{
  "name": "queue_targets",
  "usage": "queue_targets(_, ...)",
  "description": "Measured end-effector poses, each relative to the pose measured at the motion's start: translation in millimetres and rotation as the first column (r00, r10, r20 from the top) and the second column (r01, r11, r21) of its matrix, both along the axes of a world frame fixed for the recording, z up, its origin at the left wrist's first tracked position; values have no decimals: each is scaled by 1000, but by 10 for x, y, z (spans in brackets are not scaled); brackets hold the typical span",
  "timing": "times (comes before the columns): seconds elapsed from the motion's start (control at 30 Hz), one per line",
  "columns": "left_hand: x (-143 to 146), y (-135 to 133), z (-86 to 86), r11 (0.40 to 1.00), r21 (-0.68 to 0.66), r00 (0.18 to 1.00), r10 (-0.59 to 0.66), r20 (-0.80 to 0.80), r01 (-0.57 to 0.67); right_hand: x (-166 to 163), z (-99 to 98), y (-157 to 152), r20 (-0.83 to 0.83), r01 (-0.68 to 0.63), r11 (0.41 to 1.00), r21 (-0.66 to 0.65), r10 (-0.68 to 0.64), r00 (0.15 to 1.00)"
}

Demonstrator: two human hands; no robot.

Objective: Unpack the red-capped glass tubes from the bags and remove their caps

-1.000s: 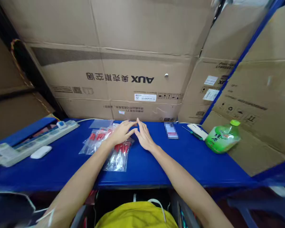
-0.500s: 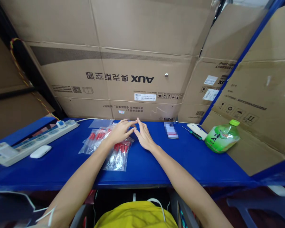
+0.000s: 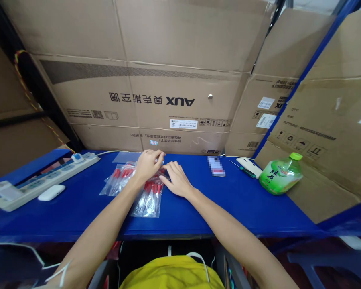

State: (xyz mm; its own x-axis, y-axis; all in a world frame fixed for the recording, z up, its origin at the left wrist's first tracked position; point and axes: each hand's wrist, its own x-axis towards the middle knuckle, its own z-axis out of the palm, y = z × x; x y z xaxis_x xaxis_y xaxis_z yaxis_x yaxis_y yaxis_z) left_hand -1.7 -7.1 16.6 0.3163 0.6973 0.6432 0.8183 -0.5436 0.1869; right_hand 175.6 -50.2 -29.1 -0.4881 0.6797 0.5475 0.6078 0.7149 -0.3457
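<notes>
Clear plastic bags (image 3: 146, 196) of red-handled pieces are lying piled on the blue table (image 3: 228, 200), toward its back edge. The left hand (image 3: 147, 164) is curling over them; whether its grip is pinching a bag, I cannot tell. The right hand (image 3: 176, 180) is resting alongside, grip slack, holding nothing. Earlier both were stretching fingertips forward.

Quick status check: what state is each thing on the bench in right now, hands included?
left hand: fingers curled over the bags, grip unclear
right hand: open, palm down, fingertips at the bags
bags: lying flat, overlapping, partly under the left hand
bottle: capped, on its side
power strip: white adapter seated at its near end
screwdriver: lying flat, untouched
</notes>
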Motion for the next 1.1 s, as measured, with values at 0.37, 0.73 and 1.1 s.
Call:
queue_targets(0.37,11,-25,4,993,1,993,-117,0,117,-178,-23,-99,213,-161,987,-32,164,963)
queue_targets(0.73,11,-30,-19,984,-28,984,-178,0,178,-188,-60,-70,92,-164,986,-24,165,982)
queue_targets(1.1,25,3,-53,976,-49,977,-213,6,213,-92,-115,64,25,28,981,-191,-24,999)
